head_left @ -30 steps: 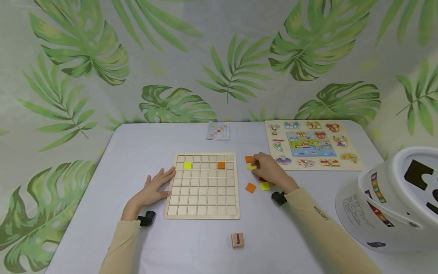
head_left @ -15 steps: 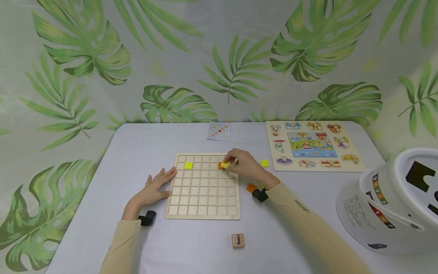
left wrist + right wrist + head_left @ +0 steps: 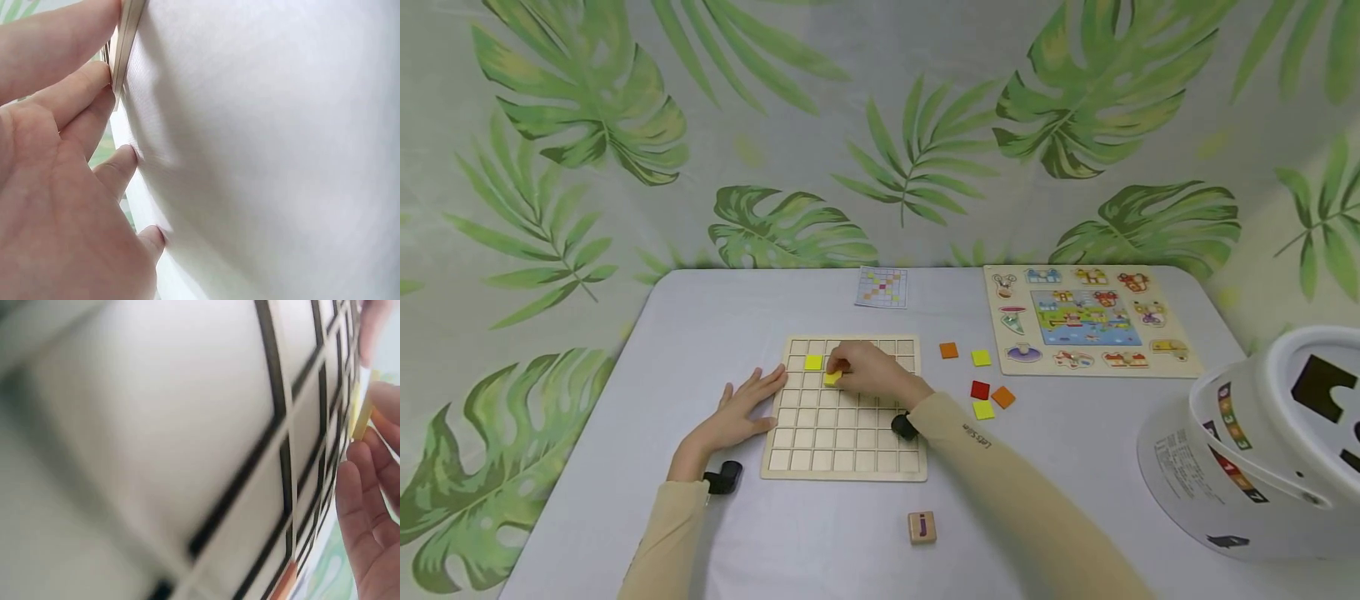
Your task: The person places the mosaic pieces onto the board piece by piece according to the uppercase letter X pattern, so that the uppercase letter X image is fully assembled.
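In the head view, my right hand [image 3: 876,371] is over the upper part of a wooden grid board [image 3: 823,481], pinching a yellow square tile [image 3: 832,379] between thumb and fingers. That tile is at a cell one row down and one column right of another yellow tile [image 3: 813,362] lying in the grid. The right wrist view shows the pinched tile [image 3: 364,419] edge-on, and an orange tile [image 3: 285,582] on the board that my hand covers in the head view. My left hand [image 3: 730,421] lies with fingers spread, fingertips touching the board's left edge [image 3: 128,44].
Right of the board lie loose tiles, including a red tile [image 3: 980,390] and an orange tile [image 3: 949,350]. A pattern card [image 3: 882,287] is behind the board, a picture puzzle [image 3: 1086,321] back right. A letter block [image 3: 922,527] sits in front; a white bucket [image 3: 1247,467] stands right.
My right hand has carried the yellow tile left from the loose tiles, past the orange tile on the grid, toward the board's upper left. My left hand has stayed at the board's edge.
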{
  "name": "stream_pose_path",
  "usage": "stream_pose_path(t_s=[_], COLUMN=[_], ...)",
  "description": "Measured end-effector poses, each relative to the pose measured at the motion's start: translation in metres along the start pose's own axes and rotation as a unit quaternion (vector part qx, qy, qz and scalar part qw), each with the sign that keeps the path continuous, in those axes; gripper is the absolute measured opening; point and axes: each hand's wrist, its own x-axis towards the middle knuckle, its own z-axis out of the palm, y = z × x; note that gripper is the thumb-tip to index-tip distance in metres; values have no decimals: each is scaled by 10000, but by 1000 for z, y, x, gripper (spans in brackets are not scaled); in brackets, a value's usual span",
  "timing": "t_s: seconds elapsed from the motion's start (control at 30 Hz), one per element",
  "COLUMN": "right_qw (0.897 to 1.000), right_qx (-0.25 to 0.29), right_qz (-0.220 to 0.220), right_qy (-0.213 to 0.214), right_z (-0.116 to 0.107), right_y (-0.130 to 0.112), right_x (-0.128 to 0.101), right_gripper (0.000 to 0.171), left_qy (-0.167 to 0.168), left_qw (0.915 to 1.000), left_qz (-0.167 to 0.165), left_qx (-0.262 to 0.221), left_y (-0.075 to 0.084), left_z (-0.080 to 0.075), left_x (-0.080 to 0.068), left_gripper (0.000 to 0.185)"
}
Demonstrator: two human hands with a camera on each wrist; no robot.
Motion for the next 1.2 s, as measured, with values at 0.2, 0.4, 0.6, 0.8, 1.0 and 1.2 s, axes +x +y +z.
stream_pose_path(t_s=[0.2, 0.4, 0.6, 0.8, 1.0, 1.2], right_qw=[9976, 9978, 9955, 9846, 9751, 9784], right_qx=[-645, -563, 449, 671, 417, 71], right_qz=[206, 341, 637, 1021, 1729, 1794], right_qy=[-111, -33, 531, 1251, 1325, 1024], right_z=[10, 7, -24, -58, -73, -74], right_y=[-8, -6, 14, 57, 85, 96], right_x=[8, 2, -28, -68, -96, -101], right_gripper=[16, 18, 19, 17, 20, 21], left_qy=[-9, 40, 55, 47, 28, -6], left_qw=[10000, 9999, 9998, 9999, 9999, 9999], left_qz=[23, 57, 98, 86, 73, 102], left_qx=[-15, -92, -143, -73, -80, -111], left_y=[1, 3, 3, 1, -1, -1], left_z=[0, 0, 0, 1, 0, 0], left_x=[0, 0, 1, 1, 0, 0], left_gripper=[72, 71, 70, 71, 71, 71])
